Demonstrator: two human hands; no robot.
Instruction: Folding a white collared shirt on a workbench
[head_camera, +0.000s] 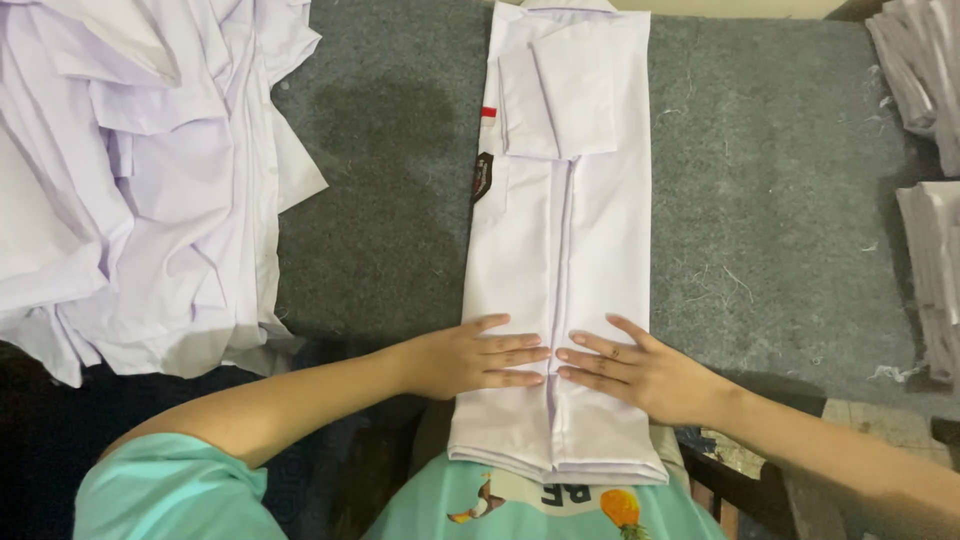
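White cloth under both palms: left hand (470, 357) and right hand (640, 372) lie flat on one folded shirt (560, 260), fingers straight and slightly spread, gripping nothing. Fingertips of the two hands nearly meet at the shirt's centre seam, lower middle of frame.

Shirt: one, folded into a long narrow strip, running from top centre down to the bottom edge. Two sleeves folded across its upper part. One small red tag and one dark badge on its left edge; badge detail too small to read. Near end hangs over the table (400, 200) edge, touching the teal top (180, 500).

Table: grey felt-like surface, loose threads on the right half.

Other cloth: one loose heap (130, 180) of white shirts, upper left, cut off by the frame; count can't be told. Two stacks (930, 200) of folded white cloth at the right edge, both cut off.

Both forearms are visible, elbows out of frame.
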